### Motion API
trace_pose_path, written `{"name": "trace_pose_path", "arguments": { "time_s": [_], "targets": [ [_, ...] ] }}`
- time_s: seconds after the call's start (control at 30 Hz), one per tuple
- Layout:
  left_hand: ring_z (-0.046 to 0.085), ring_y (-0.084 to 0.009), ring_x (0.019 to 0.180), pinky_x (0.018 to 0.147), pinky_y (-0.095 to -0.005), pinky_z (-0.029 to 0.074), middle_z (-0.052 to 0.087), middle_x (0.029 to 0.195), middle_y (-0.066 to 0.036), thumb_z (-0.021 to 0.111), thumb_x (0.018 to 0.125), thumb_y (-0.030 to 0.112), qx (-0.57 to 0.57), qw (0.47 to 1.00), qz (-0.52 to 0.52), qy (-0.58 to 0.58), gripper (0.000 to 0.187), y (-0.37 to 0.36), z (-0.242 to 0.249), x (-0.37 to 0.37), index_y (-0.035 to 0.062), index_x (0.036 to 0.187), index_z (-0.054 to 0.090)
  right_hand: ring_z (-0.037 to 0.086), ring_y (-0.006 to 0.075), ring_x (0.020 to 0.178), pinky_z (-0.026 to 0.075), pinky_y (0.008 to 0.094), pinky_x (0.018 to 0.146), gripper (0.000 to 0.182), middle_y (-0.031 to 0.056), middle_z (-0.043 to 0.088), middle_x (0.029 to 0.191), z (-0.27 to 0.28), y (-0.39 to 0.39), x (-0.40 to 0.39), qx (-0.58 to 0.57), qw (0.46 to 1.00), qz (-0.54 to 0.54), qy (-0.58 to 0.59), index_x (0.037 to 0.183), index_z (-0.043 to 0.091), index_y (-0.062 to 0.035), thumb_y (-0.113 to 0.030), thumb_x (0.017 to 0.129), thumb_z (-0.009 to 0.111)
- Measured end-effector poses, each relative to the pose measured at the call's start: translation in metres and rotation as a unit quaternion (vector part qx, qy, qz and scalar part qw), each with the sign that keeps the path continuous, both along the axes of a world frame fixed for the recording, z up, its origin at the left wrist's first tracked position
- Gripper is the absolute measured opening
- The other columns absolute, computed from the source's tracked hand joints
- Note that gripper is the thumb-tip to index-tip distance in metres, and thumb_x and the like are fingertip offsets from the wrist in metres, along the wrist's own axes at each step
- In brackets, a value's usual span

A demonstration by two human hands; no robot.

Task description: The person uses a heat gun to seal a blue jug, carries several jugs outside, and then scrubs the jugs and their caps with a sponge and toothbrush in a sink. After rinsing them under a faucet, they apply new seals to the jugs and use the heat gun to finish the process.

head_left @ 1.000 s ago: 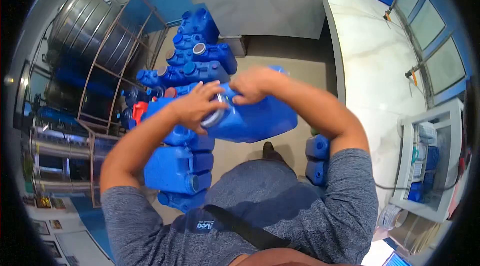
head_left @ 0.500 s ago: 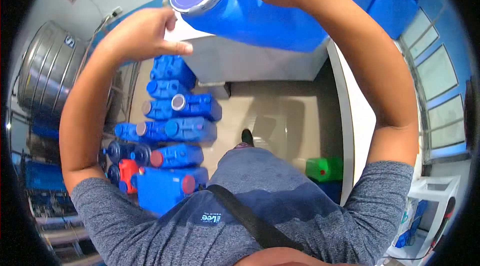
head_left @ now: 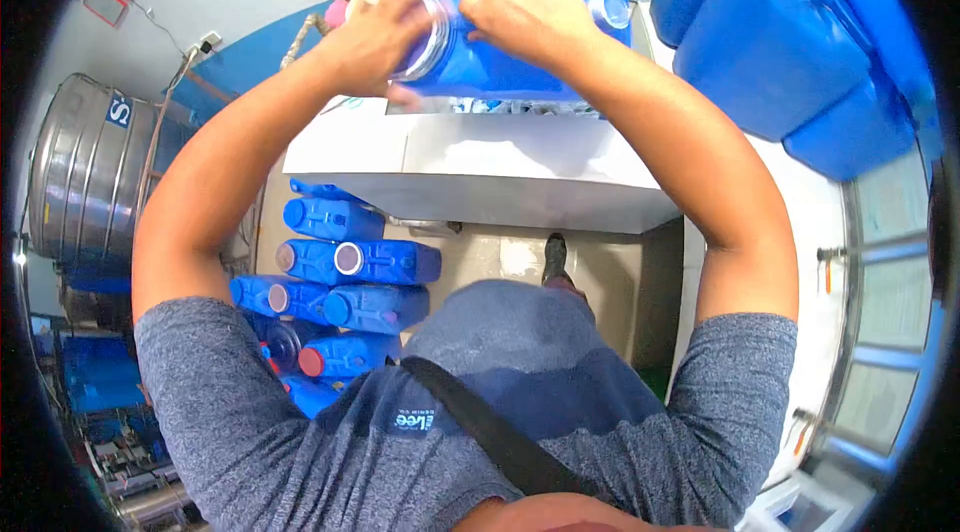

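A large blue jug (head_left: 490, 67) lies on its side over the white counter, its wide round mouth facing left. My left hand (head_left: 385, 37), blurred by motion, spans the round cap at that mouth, fingers curled over it and thumb low; the cap itself is mostly hidden. A pale ring (head_left: 433, 44) shows beside the fingers. My right hand (head_left: 530, 17) is closed around the handle on the jug's upper side. Near the jug's right end is a small whitish cap (head_left: 608, 11).
A white counter (head_left: 480, 147) with a basin stands in front. Large blue jugs (head_left: 760, 52) stand at the right on another white surface. Several blue jugs (head_left: 335, 219) stand in rows on the floor at the left. A steel tank (head_left: 90, 172) is at the far left.
The view has moved nearer the counter. My left hand has gone from open beside the cap onto it. The jug now lies lower over the basin, still in my right hand.
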State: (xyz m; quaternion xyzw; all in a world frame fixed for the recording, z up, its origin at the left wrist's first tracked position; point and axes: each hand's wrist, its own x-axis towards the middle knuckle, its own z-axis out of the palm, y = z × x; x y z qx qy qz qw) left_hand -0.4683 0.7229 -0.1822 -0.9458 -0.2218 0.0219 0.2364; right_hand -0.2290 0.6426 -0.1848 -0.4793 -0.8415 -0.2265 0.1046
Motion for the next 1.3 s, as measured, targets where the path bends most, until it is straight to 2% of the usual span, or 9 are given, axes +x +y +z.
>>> {"name": "trace_pose_path", "arguments": {
  "time_s": [0.1, 0.23, 0.3, 0.53, 0.7, 0.83, 1.0, 1.07, 1.3],
  "targets": [
    [0.025, -0.0439, 0.148, 0.116, -0.0511, 0.033, 0.029, 0.157, -0.029, 0.079, 0.069, 0.068, -0.073, 0.979, -0.098, 0.164, 0.125, 0.049, -0.02, 0.025, -0.0027, 0.154, 0.023, 0.072, 0.0315, 0.071, 0.056, 0.0452, 0.058, 0.028, 0.0124, 0.071, 0.075, -0.034, 0.04, 0.022, -0.054, 0.997, 0.042, 0.032, 0.091, 0.067, -0.0104, -0.038, 0.087, 0.07],
    [0.026, -0.0428, 0.148, 0.113, -0.0551, 0.036, 0.031, 0.156, -0.025, 0.087, 0.052, 0.068, -0.401, 0.668, 0.521, -0.347, 0.137, 0.071, -0.054, 0.056, 0.0071, 0.157, 0.023, 0.072, 0.0314, 0.071, 0.056, 0.047, 0.059, 0.026, 0.0124, 0.071, 0.075, -0.059, 0.086, 0.046, -0.098, 0.991, 0.05, 0.079, 0.092, 0.068, -0.0097, -0.036, 0.089, 0.068],
    [0.026, -0.0447, 0.148, 0.113, -0.0561, 0.035, 0.03, 0.155, -0.027, 0.086, 0.056, 0.066, -0.144, 0.976, 0.154, -0.051, 0.132, 0.067, -0.055, 0.05, 0.0073, 0.157, 0.024, 0.072, 0.0311, 0.071, 0.056, 0.0462, 0.058, 0.024, 0.0116, 0.071, 0.075, -0.069, 0.102, 0.056, -0.14, 0.987, 0.054, 0.057, 0.093, 0.069, -0.0102, -0.034, 0.09, 0.067],
    [0.043, -0.0448, 0.133, 0.111, -0.0474, 0.04, 0.041, 0.144, -0.03, 0.086, 0.057, 0.047, -0.335, 0.862, 0.318, -0.207, 0.115, 0.09, -0.099, 0.076, 0.0023, 0.149, 0.034, 0.073, 0.0305, 0.073, 0.056, 0.042, 0.058, 0.02, 0.0099, 0.072, 0.076, -0.106, 0.122, 0.064, -0.184, 0.976, 0.059, 0.104, 0.093, 0.069, -0.0084, -0.028, 0.087, 0.068],
    [0.059, -0.0353, 0.113, 0.1, -0.0388, 0.048, 0.048, 0.137, -0.022, 0.085, 0.064, 0.055, -0.654, 0.407, 0.499, -0.398, 0.113, 0.106, -0.09, 0.055, 0.0, 0.148, 0.034, 0.073, 0.0319, 0.078, 0.057, 0.0431, 0.061, 0.025, 0.0124, 0.073, 0.081, -0.143, 0.127, 0.055, -0.219, 0.97, 0.03, 0.099, 0.095, 0.068, -0.0065, -0.031, 0.091, 0.066],
    [0.044, -0.0444, 0.133, 0.111, -0.0548, 0.038, 0.043, 0.141, -0.032, 0.087, 0.06, 0.058, -0.279, 0.844, 0.407, -0.211, 0.125, 0.102, -0.202, -0.036, -0.0026, 0.152, 0.027, 0.073, 0.0329, 0.079, 0.057, 0.0443, 0.062, 0.031, 0.0131, 0.073, 0.084, -0.149, 0.147, 0.089, -0.236, 0.964, -0.036, 0.118, 0.097, 0.068, -0.0059, -0.036, 0.093, 0.065],
    [0.052, -0.043, 0.126, 0.108, -0.0501, 0.041, 0.048, 0.141, -0.03, 0.084, 0.069, 0.056, -0.053, 0.898, 0.436, 0.004, 0.115, 0.065, -0.226, -0.026, -0.0014, 0.153, 0.029, 0.073, 0.0339, 0.084, 0.058, 0.0467, 0.069, 0.037, 0.0151, 0.073, 0.089, -0.143, 0.156, 0.124, -0.205, 0.942, -0.189, 0.188, 0.102, 0.067, -0.0061, -0.042, 0.093, 0.065],
    [0.068, -0.0365, 0.1, 0.085, -0.0463, 0.054, 0.064, 0.117, -0.024, 0.075, 0.087, 0.043, -0.421, 0.76, 0.277, -0.411, 0.078, 0.101, -0.163, 0.017, -0.0012, 0.143, 0.043, 0.072, 0.035, 0.085, 0.058, 0.0476, 0.07, 0.039, 0.0157, 0.073, 0.09, -0.14, 0.158, 0.133, -0.192, 0.93, -0.228, 0.214, 0.104, 0.067, -0.006, -0.043, 0.093, 0.065],
    [0.069, -0.0408, 0.084, 0.077, -0.0487, 0.055, 0.071, 0.094, -0.023, 0.052, 0.1, 0.034, -0.191, 0.926, 0.034, -0.324, 0.038, 0.198, -0.144, 0.258, -0.0025, 0.101, 0.062, 0.07, 0.0397, 0.1, 0.055, 0.0507, 0.086, 0.04, 0.0226, 0.072, 0.107, -0.166, 0.154, 0.134, -0.228, 0.826, -0.349, 0.379, 0.119, 0.06, -0.0006, -0.035, 0.098, 0.058]
  ]
}}
